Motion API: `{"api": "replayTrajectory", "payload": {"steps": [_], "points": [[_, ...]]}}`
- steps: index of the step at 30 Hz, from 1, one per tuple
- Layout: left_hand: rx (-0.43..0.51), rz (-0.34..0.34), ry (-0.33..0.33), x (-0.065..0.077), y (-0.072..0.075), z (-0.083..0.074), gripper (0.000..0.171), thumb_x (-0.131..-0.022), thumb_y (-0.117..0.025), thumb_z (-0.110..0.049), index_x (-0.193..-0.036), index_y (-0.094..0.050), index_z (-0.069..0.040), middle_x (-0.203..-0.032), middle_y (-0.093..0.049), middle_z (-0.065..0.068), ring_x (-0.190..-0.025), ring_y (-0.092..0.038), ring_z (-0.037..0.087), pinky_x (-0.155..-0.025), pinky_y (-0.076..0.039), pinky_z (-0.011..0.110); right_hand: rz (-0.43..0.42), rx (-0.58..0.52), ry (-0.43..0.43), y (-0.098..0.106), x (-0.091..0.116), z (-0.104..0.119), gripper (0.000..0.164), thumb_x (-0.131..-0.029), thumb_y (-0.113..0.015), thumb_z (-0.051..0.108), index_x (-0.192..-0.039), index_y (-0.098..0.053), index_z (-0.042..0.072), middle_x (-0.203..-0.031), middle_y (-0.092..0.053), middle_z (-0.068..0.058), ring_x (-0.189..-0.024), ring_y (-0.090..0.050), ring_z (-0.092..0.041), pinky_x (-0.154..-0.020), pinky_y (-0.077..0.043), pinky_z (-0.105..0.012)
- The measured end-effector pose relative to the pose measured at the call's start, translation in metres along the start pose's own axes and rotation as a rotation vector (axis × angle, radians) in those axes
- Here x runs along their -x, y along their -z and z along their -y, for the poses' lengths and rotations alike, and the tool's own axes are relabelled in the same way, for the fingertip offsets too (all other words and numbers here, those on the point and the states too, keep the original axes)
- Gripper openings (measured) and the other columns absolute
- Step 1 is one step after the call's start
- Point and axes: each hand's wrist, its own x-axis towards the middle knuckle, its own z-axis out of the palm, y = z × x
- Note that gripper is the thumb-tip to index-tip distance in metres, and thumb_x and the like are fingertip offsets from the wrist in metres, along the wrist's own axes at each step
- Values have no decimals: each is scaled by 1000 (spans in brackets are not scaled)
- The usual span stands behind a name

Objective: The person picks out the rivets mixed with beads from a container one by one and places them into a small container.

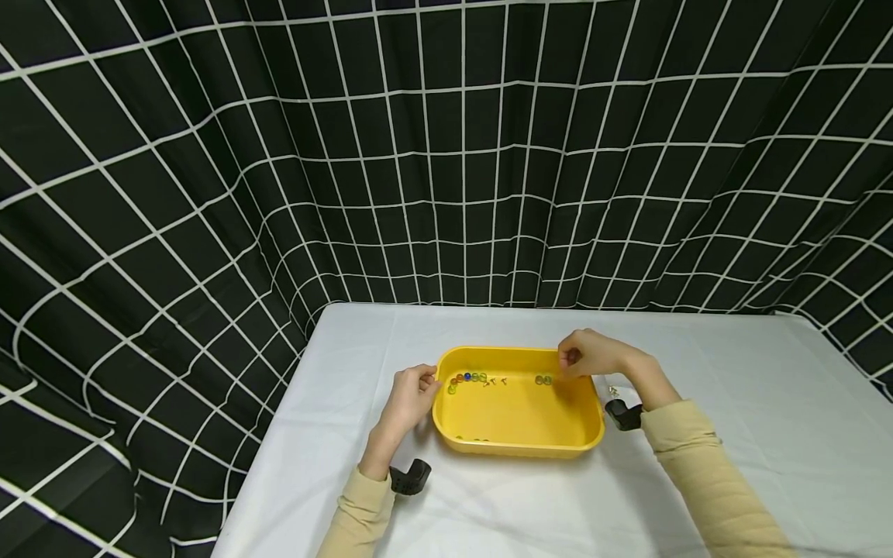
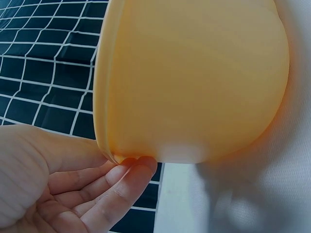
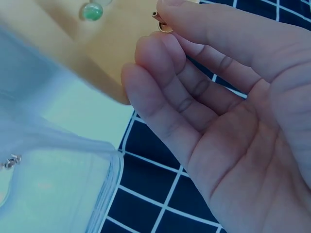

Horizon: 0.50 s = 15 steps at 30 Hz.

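A yellow plastic tub (image 1: pixel 516 411) stands on the white-covered table. My left hand (image 1: pixel 409 397) grips its left rim, thumb on one side and fingertips under the lip in the left wrist view. Over the tub's back right corner, my right hand (image 1: pixel 593 354) pinches a small brass-coloured metal piece (image 3: pixel 163 23) between thumb and fingertips; it has a narrow stem and a round, ring-like end. Inside the tub, several glass marbles (image 1: pixel 467 377) line the back left corner, with small brass pieces (image 1: pixel 494 380) beside them. Two more marbles (image 1: pixel 543 380) lie near the right hand.
A clear plastic container (image 3: pixel 73 184) with small metal pieces (image 3: pixel 10 161) in it stands just right of the tub. Several marbles show partly behind the tub's front wall. White cloth (image 1: pixel 739 403) covers the table; a black gridded curtain (image 1: pixel 481 194) hangs behind.
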Motion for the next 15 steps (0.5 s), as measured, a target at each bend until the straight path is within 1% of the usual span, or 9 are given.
{"api": "replayTrajectory", "payload": {"steps": [3,9,15], "points": [[-2,0,-2,0,0,-1,26,-85,-62,0,-108,-61,13,-85,-63,14,-76,-61,21,-66,-53,25,1,-6,-23,2,2,0,14,-78,-65,-3,-69,-57,4,-62,-47,3,-58,-44,-10,-53,-38,-20],[-2,0,3,0,0,0,26,-85,-62,0,-108,-61,12,-85,-63,13,-75,-61,21,-65,-53,24,9,-52,-31,6,10,-4,14,-80,-61,-5,-70,-56,3,-61,-48,1,-55,-46,-11,-51,-44,-23],[5,-4,-3,0,-1,0,26,-85,-62,1,-107,-61,13,-85,-63,13,-75,-61,21,-65,-53,25,-4,-78,-40,11,20,-9,12,-79,-63,-4,-71,-56,2,-62,-51,0,-55,-47,-11,-51,-44,-22]]}}
